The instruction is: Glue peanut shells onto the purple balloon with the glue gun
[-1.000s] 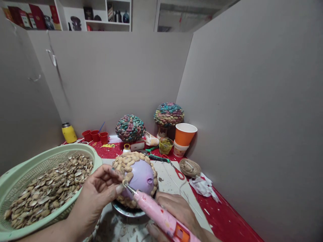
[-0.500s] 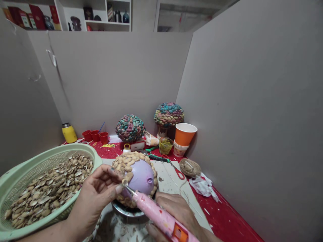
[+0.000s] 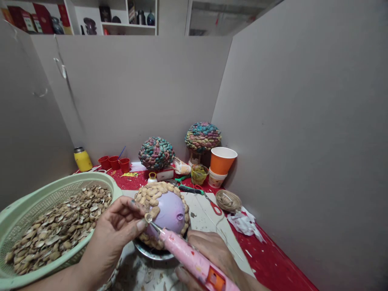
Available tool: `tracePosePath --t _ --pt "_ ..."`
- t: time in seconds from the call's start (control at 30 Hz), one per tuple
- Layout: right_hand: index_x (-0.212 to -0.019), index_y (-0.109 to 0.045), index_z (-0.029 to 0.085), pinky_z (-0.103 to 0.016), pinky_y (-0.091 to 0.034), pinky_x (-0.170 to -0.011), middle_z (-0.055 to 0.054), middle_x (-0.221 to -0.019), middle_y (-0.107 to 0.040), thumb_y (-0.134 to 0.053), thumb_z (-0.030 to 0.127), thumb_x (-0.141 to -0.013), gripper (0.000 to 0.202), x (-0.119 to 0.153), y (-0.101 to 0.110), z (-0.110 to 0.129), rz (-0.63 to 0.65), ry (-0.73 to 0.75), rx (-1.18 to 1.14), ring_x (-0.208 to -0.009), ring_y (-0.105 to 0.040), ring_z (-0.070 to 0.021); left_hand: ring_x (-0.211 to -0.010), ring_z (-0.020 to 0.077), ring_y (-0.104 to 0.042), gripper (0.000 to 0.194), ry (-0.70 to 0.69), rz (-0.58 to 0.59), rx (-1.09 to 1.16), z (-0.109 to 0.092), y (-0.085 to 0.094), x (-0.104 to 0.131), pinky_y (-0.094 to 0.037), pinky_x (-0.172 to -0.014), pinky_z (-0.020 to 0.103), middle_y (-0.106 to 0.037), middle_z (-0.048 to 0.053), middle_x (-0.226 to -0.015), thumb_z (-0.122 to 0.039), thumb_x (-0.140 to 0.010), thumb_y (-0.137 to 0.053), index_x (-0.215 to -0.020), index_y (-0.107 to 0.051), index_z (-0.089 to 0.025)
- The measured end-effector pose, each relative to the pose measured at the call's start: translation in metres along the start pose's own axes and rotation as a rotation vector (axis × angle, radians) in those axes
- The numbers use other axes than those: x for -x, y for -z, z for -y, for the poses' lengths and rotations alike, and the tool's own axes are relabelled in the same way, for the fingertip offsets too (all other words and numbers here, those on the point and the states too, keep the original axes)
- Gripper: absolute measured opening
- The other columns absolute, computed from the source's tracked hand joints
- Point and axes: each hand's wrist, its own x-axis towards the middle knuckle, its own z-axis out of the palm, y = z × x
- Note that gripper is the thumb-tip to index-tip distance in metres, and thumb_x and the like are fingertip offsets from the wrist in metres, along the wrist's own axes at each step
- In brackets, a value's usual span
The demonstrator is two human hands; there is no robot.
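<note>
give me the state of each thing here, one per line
left hand: pinching a peanut shell
right hand: gripping the pink glue gun, nozzle at the shell
purple balloon: inflated, partly shell-covered
green basket: holding many shells
yellow jar: upright, lid on
orange cup: upright, stacked on paper cups

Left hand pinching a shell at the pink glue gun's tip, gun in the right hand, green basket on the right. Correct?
Not quite: the head view shows the green basket on the left. The left hand pinches a shell at the tip of the pink glue gun, held in the right hand.
</note>
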Motion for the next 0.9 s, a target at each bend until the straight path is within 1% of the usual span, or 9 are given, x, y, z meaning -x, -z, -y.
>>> tracePosePath --t 0.13,0.2,0.37,0.43,0.5,0.6,0.73,0.83,0.9 --pt "-0.064 -0.03 0.022 -0.023 -0.028 -0.042 0.006 -0.052 -0.036 -0.045 0.023 -0.088 0.028 0.001 0.002 0.0 0.004 0.001 -0.006 -0.043 -0.035 -0.0091 -0.079 0.0127 -0.06 0.029 0.023 -0.005 0.023 -0.003 -0.001 0.001 -0.05 -0.074 0.021 -0.066 -0.002 -0.082 -0.026 -0.068 -0.084 -0.084 -0.061 -0.021" --pt "-0.065 -0.032 0.022 -0.024 -0.029 -0.044 0.005 -0.054 -0.039 -0.045 0.021 -0.089 0.027 0.001 0.006 0.0 0.038 -0.005 -0.006 -0.044 -0.037 -0.0094 -0.078 0.0127 -0.06 0.031 0.028 -0.011 0.036 -0.007 -0.002 0.002 -0.051 -0.073 0.021 -0.066 -0.002 -0.081 -0.028 -0.066 -0.085 -0.084 -0.061 -0.021" --pt "-0.078 -0.047 0.02 -0.025 -0.032 -0.049 0.003 -0.061 -0.043 -0.047 0.021 -0.093 0.015 0.002 0.021 -0.009 0.034 -0.054 0.022 -0.05 -0.042 -0.0115 -0.079 0.0116 -0.062 0.029 -0.017 -0.034 0.048 -0.018 -0.001 0.003 -0.052 -0.074 0.019 -0.068 -0.003 -0.082 -0.026 -0.066 -0.085 -0.084 -0.062 -0.022" --pt "-0.081 -0.051 0.02 -0.025 -0.035 -0.052 0.002 -0.064 -0.046 -0.047 0.025 -0.096 0.016 0.003 0.027 -0.02 0.031 -0.142 0.058 -0.053 -0.046 -0.0126 -0.079 0.0106 -0.062 0.028 -0.054 -0.055 0.033 -0.02 0.0 0.002 -0.052 -0.074 0.017 -0.068 -0.004 -0.082 -0.024 -0.067 -0.085 -0.084 -0.063 -0.023" --pt "-0.076 -0.05 0.02 -0.027 -0.035 -0.053 0.001 -0.063 -0.048 -0.049 0.034 -0.097 0.026 0.006 0.032 -0.035 0.031 -0.274 0.132 -0.054 -0.048 -0.0138 -0.079 0.0099 -0.063 0.027 -0.084 -0.074 0.015 -0.022 0.001 0.002 -0.052 -0.074 0.015 -0.068 -0.004 -0.082 -0.025 -0.067 -0.085 -0.084 -0.064 -0.023" --pt "-0.072 -0.047 0.021 -0.029 -0.031 -0.055 -0.001 -0.066 -0.053 -0.052 0.041 -0.093 0.03 0.012 0.039 -0.056 0.153 -0.448 0.297 -0.056 -0.049 -0.0166 -0.079 0.0102 -0.064 0.028 -0.099 -0.097 -0.009 -0.023 0.004 0.001 -0.053 -0.073 0.013 -0.068 -0.003 -0.081 -0.026 -0.065 -0.086 -0.082 -0.064 -0.022" --pt "-0.08 -0.051 0.02 -0.029 -0.028 -0.058 -0.005 -0.081 -0.062 -0.056 0.032 -0.086 0.015 0.025 0.044 -0.073 0.435 -0.72 0.493 -0.071 -0.056 -0.0216 -0.079 0.0113 -0.065 0.03 -0.1 -0.123 -0.04 -0.023 0.007 0.001 -0.053 -0.072 0.013 -0.069 -0.003 -0.081 -0.027 -0.063 -0.087 -0.082 -0.064 -0.022" --pt "-0.081 -0.054 0.019 -0.027 -0.027 -0.058 -0.006 -0.084 -0.064 -0.06 0.025 -0.08 0.008 0.037 0.042 -0.079 0.534 -0.786 0.498 -0.074 -0.059 -0.0225 -0.079 0.0115 -0.064 0.03 -0.116 -0.118 -0.076 -0.023 0.007 -0.001 -0.053 -0.072 0.013 -0.069 -0.003 -0.081 -0.028 -0.063 -0.087 -0.081 -0.064 -0.023" --pt "-0.084 -0.058 0.018 -0.027 -0.028 -0.058 -0.007 -0.087 -0.065 -0.064 0.028 -0.077 0.014 0.043 0.04 -0.08 0.591 -0.805 0.478 -0.078 -0.061 -0.0241 -0.078 0.0116 -0.064 0.029 -0.124 -0.114 -0.116 -0.025 0.005 -0.002 -0.053 -0.071 0.013 -0.068 -0.003 -0.079 -0.029 -0.063 -0.086 -0.079 -0.064 -0.022"
